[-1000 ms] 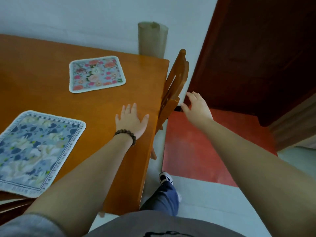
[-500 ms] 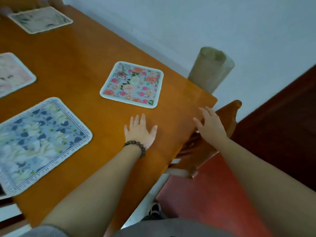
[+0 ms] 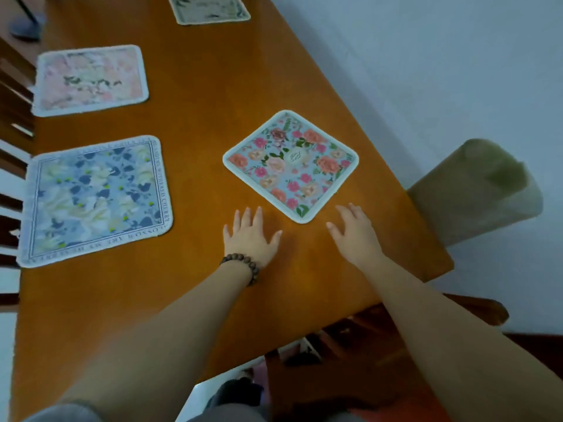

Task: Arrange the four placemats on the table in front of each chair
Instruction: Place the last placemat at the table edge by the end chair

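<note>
Four placemats lie flat on the orange wooden tabletop (image 3: 213, 95). The rose mat (image 3: 291, 166) sits turned like a diamond, just past both hands, its near corner between them at 12 o'clock. The blue mat (image 3: 96, 199) lies at 9 o'clock from the hands, by the tabletop's left edge, with the pink mat (image 3: 90, 80) beyond it at 11 o'clock. The pale mat (image 3: 210, 7) is far off at the top, partly cut by the frame.

The left hand (image 3: 249, 239), a bead bracelet (image 3: 243, 263) on its wrist, rests palm down, fingers spread, holding nothing. The right hand (image 3: 355, 233) is open too, fingers spread over the wood near the rose mat's corner; contact with the tabletop cannot be told.

A chair (image 3: 380, 336) stands under the near edge at 5 o'clock.
</note>
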Motion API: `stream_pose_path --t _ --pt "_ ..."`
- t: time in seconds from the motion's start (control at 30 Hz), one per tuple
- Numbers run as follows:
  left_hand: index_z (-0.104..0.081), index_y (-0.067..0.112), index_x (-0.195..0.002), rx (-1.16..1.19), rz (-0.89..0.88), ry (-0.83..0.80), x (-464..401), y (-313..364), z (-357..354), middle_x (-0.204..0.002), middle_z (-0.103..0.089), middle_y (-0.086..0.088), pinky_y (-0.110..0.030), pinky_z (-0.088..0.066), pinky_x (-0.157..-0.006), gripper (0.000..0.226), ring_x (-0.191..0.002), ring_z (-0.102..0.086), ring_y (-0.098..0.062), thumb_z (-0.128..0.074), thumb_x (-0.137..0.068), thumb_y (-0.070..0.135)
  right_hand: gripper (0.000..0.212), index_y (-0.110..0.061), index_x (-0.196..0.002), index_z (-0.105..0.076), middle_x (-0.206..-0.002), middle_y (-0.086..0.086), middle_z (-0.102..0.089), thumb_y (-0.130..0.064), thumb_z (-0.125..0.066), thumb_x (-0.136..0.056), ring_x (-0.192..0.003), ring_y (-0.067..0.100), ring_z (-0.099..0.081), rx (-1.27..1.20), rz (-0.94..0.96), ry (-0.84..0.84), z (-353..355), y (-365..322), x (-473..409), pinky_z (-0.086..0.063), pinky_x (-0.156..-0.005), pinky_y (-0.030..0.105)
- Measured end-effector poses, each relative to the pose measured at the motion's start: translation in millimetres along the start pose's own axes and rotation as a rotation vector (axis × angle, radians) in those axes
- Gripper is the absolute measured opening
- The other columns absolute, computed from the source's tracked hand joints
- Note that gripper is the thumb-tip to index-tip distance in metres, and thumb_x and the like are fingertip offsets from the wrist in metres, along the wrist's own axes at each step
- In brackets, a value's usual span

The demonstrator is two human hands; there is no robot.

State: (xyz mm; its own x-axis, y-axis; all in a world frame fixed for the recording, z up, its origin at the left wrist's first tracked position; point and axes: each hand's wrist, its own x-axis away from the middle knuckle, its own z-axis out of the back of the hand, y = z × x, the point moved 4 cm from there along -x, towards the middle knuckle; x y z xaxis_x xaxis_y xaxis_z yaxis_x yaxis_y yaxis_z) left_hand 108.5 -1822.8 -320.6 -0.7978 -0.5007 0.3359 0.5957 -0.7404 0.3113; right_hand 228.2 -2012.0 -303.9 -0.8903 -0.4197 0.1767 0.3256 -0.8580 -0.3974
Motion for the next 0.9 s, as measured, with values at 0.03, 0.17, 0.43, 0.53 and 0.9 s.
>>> stream_pose_path --t 0.03,0.17,0.43,0.53,0.9 --pt "-0.008 0.024 -0.152 0.003 0.028 0.003 -2.1 7.5 -3.6 -0.16 -0.005 -0.003 -0.051 -0.005 -0.117 0.076 -0.146 0.001 -0.024 -0.03 -0.091 0.064 0.053 -0.018 -0.145 -0.035 -0.156 0.013 -0.023 -0.039 -0.046 -0.097 -0.145 0.028 -0.013 -0.003 0.021 -0.022 0.9 6.9 -11.7 -0.019 -0.116 0.05" --pt "-0.006 0.023 -0.152 0.022 0.134 0.007 -8.4 37.9 -15.4 -0.16 -0.003 -0.005 -0.051 -0.005 -0.117 0.078 -0.146 0.002 -0.025 -0.031 -0.091 0.064 0.053 -0.017 -0.145 -0.035 -0.155 0.014 -0.024 -0.039 -0.045 -0.097 -0.145 0.029 -0.013 -0.014 0.104 -0.097 7.8 35.5 -52.2 -0.019 -0.115 0.05" --pt "-0.004 0.026 -0.152 0.105 0.28 0.121 -38.9 81.5 -24.0 -0.16 -0.002 -0.012 -0.052 -0.008 -0.116 0.084 -0.146 0.0 -0.029 -0.038 -0.086 0.067 0.056 -0.016 -0.145 -0.034 -0.155 0.014 -0.023 -0.042 -0.046 -0.096 -0.143 0.032 -0.017 -0.01 0.188 -0.155 18.7 65.9 -138.5 -0.024 -0.114 0.05" --pt "-0.004 0.026 -0.151 0.101 0.297 0.157 -58.6 90.7 -27.1 -0.16 0.0 -0.012 -0.052 -0.01 -0.116 0.092 -0.146 -0.001 -0.03 -0.043 -0.081 0.072 0.058 -0.015 -0.146 -0.034 -0.155 0.017 -0.019 -0.041 -0.049 -0.095 -0.143 0.034 -0.014 0.001 0.212 -0.141 19.0 67.4 -176.9 -0.022 -0.114 0.05" --pt "0.008 0.035 -0.15 0.004 0.232 0.011 -101.5 99.1 -59.9 -0.158 0.018 -0.009 -0.052 0.004 -0.114 0.116 -0.141 0.019 -0.04 -0.062 -0.066 0.075 0.068 -0.022 -0.15 -0.022 -0.159 0.017 -0.004 -0.051 -0.047 -0.094 -0.145 0.034 0.0 0.144 0.242 -0.209 -7.0 69.7 -269.2 -0.006 -0.117 0.049"
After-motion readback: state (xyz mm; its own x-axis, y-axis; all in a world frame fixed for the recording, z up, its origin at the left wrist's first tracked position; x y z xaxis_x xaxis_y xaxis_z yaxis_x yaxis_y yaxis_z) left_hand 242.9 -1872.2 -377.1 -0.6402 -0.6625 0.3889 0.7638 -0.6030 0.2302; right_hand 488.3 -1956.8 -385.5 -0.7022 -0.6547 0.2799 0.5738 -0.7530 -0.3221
